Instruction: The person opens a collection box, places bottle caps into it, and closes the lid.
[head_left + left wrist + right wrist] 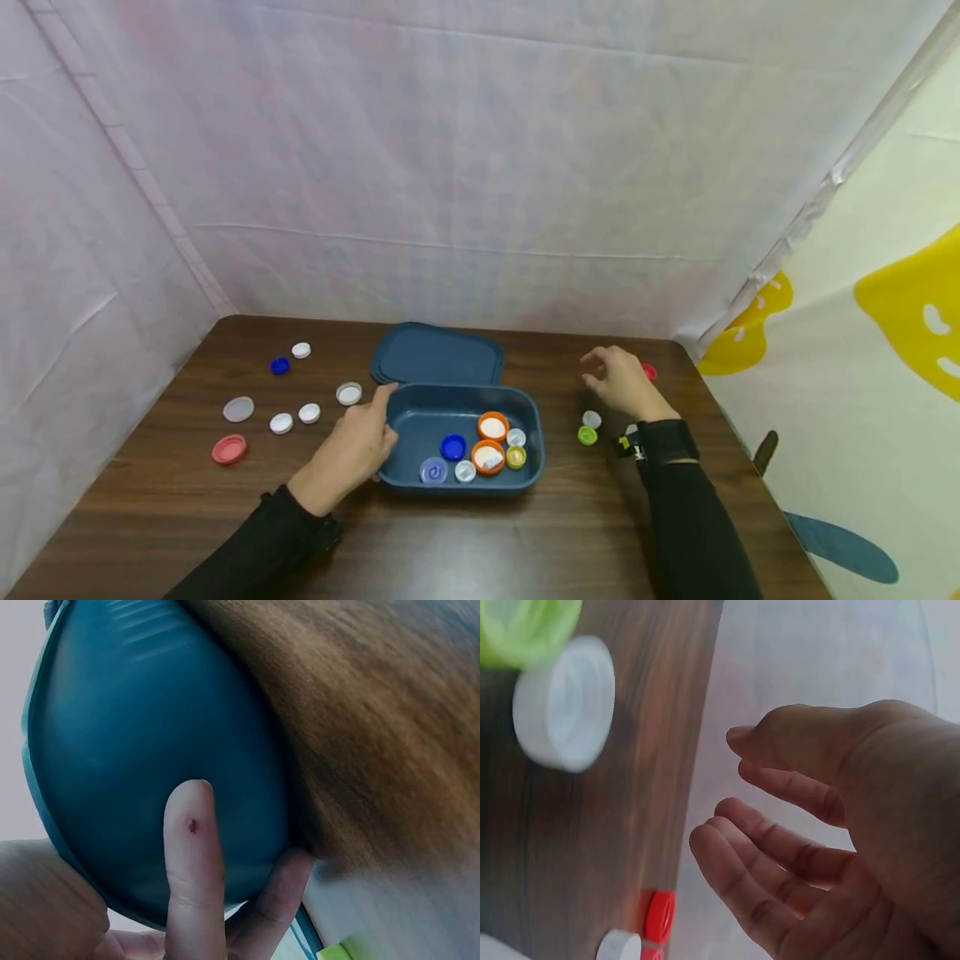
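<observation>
A blue-grey plastic box [420, 425] stands open in the middle of the table. My left hand [352, 450] grips its left end, with fingers flat on the outer wall [150, 735] and the thumb at the rim. Inside lie several bottle caps, including a dark blue cap [453, 447], two orange caps with white centres [492, 427] and a yellow cap [516, 457]. My right hand [621, 383] hovers right of the box, holding nothing, its fingers loosely bent. Near it are a white cap [566, 705], a green cap [587, 436] and a red cap [659, 916].
Behind the box lies its blue-grey lid [438, 354]. Scattered on the left are a coral-red cap [229, 449], a blue cap [280, 366], a translucent cap [238, 409] and several white caps [281, 423]. White sheeting [450, 167] rises behind the table.
</observation>
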Action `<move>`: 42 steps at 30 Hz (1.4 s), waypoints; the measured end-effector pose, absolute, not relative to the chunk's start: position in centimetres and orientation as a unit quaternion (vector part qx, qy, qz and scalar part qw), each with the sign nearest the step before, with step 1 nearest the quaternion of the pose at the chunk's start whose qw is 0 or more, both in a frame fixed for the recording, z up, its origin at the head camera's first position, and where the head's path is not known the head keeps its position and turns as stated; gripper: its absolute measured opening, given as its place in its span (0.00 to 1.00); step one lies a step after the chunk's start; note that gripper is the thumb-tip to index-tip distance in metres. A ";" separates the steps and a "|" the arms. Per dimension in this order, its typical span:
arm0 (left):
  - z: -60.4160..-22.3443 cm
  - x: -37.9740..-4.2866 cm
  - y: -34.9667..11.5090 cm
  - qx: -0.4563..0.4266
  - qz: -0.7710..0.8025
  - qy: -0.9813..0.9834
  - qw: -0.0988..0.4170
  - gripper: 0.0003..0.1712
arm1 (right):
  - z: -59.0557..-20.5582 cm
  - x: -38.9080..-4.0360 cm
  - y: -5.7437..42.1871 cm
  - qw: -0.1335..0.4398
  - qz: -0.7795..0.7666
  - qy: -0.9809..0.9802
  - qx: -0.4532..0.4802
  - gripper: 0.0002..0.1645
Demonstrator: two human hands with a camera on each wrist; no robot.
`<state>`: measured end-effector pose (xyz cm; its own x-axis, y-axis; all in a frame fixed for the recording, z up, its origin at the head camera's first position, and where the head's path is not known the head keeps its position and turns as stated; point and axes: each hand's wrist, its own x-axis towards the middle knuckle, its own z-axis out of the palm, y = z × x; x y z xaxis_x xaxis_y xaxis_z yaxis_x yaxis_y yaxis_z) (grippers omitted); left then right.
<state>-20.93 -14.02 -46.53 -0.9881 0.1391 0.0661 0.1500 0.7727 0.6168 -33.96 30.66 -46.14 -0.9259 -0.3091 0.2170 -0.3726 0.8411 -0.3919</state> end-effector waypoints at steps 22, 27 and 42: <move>-46.3 -20.8 -14.1 -0.079 -0.326 -0.942 0.003 0.43 | -48.2 -40.4 37.6 0.033 0.145 -0.982 0.119 0.36; -46.3 -20.7 -14.1 -0.079 -0.326 -0.942 0.005 0.43 | -46.9 -38.8 35.9 0.007 0.150 -0.984 0.095 0.29; -46.4 -20.8 -14.1 -0.079 -0.322 -0.943 0.006 0.43 | -47.4 -39.1 36.5 -0.008 0.106 -0.993 0.048 0.34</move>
<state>-20.80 -14.08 -46.41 -0.9875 0.1451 0.0624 0.1529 0.7804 0.6063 -39.07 36.46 -47.43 -0.9952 -0.0980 -0.0052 -0.0947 0.9728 -0.2116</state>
